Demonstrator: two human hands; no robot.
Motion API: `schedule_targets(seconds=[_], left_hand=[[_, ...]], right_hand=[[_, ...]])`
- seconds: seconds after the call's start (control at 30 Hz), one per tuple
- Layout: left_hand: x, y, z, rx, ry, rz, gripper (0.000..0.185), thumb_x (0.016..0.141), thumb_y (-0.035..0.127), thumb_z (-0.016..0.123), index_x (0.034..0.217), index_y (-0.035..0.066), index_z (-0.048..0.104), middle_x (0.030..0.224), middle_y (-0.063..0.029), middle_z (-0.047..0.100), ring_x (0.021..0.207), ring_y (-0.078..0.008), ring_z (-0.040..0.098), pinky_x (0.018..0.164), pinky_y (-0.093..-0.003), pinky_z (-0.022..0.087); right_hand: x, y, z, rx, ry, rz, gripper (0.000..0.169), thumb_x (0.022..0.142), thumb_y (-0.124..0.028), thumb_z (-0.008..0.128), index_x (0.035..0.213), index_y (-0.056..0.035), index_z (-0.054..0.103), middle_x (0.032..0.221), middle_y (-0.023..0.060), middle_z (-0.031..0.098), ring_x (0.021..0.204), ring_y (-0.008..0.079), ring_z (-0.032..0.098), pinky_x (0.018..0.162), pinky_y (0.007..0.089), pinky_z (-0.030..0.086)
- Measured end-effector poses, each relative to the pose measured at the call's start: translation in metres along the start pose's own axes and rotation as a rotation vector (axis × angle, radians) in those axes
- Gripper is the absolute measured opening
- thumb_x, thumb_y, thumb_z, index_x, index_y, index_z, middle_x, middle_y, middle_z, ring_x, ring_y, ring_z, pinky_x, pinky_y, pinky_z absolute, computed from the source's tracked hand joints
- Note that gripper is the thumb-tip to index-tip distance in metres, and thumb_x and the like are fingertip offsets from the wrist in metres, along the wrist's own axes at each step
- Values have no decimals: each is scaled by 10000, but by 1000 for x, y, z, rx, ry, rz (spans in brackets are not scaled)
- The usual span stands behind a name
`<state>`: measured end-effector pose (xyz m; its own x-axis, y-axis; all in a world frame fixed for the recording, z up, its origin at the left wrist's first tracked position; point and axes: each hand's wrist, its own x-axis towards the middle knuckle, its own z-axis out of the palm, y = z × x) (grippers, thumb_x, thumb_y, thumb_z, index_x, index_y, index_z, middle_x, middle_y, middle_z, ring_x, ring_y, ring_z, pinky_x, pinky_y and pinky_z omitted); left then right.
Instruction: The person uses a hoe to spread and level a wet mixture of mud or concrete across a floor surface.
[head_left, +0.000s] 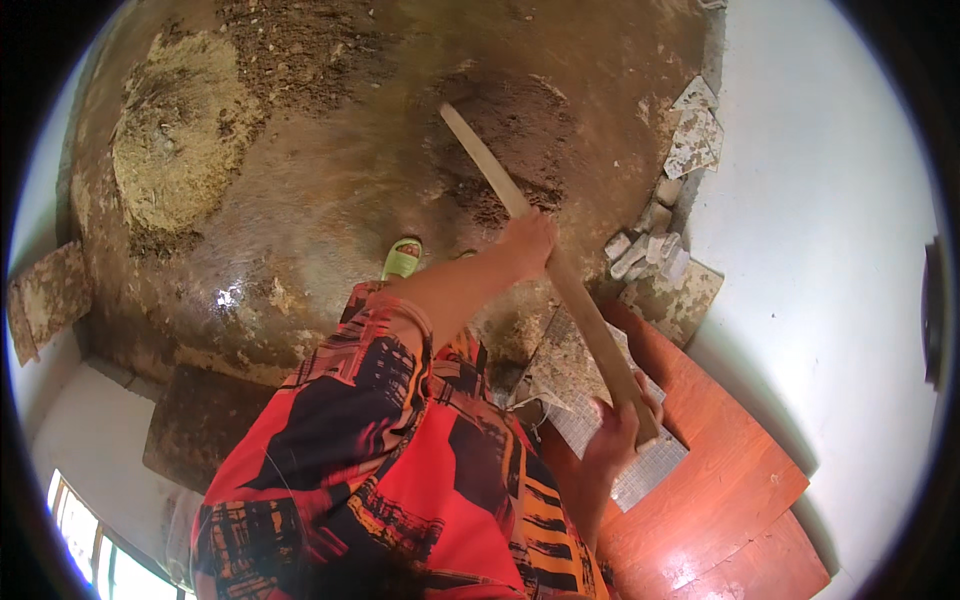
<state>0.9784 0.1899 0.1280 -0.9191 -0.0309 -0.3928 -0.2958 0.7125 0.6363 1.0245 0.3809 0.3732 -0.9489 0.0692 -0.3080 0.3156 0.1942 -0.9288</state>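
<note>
A long wooden tool handle (585, 300) runs diagonally across the view, and both hands are on it. My left hand (531, 238), its arm crossing in front of my body, grips the shaft around the middle. Farther back, my right hand (619, 431) is wrapped around the shaft close to its butt end. The handle's far end reaches a patch of dark loose soil (517, 127) on the floor. A tool head cannot be made out there.
A heap of pale, straw-like material (176, 135) lies at left. Broken tile pieces (691, 142) and stones (652, 251) line the white wall (817, 187) at right. Reddish wooden boards (727, 465) and a gridded tile (645, 480) lie beside me. My foot wears a green slipper (401, 261).
</note>
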Motion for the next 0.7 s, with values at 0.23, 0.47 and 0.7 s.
schedule_targets(seconds=[0.23, 0.47, 0.7], left_hand=[[-12, 47, 23, -183, 39, 171, 320, 697, 270, 747, 914, 82, 606, 1025, -80, 549, 1068, -271, 494, 893, -432, 422], [-95, 11, 11, -311, 353, -137, 251, 661, 126, 704, 890, 86, 609, 953, -106, 587, 1008, -292, 542, 882, -438, 414], [-251, -132, 29, -155, 508, -833, 478, 655, 177, 748, 1078, 100, 539, 1136, -135, 505, 1123, -280, 473, 863, -465, 429]], right_hand=[[-9, -34, -70, -90, -3, -231, 258, 797, -125, 520, 1037, -31, 506, 1179, 262, 523, 1066, 341, 557, 780, 369, 544], [36, -37, -50, 70, -334, -180, 218, 821, -158, 566, 1016, -62, 541, 1085, 183, 598, 1092, 359, 539, 924, 458, 455], [-24, 41, 97, -291, -1036, -126, 220, 807, 41, 522, 1003, -51, 484, 1143, 176, 562, 1137, 277, 507, 1006, 400, 352]])
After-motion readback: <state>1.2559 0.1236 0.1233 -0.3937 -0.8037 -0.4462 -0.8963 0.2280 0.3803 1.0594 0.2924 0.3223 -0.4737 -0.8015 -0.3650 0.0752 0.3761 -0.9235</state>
